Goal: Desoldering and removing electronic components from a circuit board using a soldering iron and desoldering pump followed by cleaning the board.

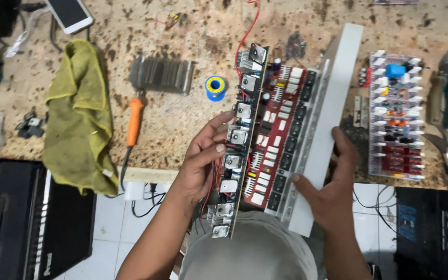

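Grey cloth of the person's shirt (pixel 255 249) fills the bottom of the view, and just above it both hands hold one long assembly between them: a red circuit board (pixel 273 135) joined along its right edge to a pale metal bar (pixel 333 103). Its long axis runs from near the body up and slightly rightward, away over the desk (pixel 193 31). Left hand (pixel 206 161) is closed on the board's left edge, fingers curled among the row of silver transistors (pixel 239 137) there, thumb behind and out of sight. Right hand (pixel 327 192) grips the bar's near end, thumb laid on the board side, fingers wrapped round the outer face. Both hands sit at the near half, so the far end stands free above the desk; whether it touches the surface cannot be told. Left of the left hand lie an orange soldering iron (pixel 135 122), a solder spool (pixel 215 87), a finned heatsink (pixel 162 74) and a yellow-green rag (pixel 79 114). Right of the right hand lie a second board (pixel 395 114) and pliers (pixel 444 91).
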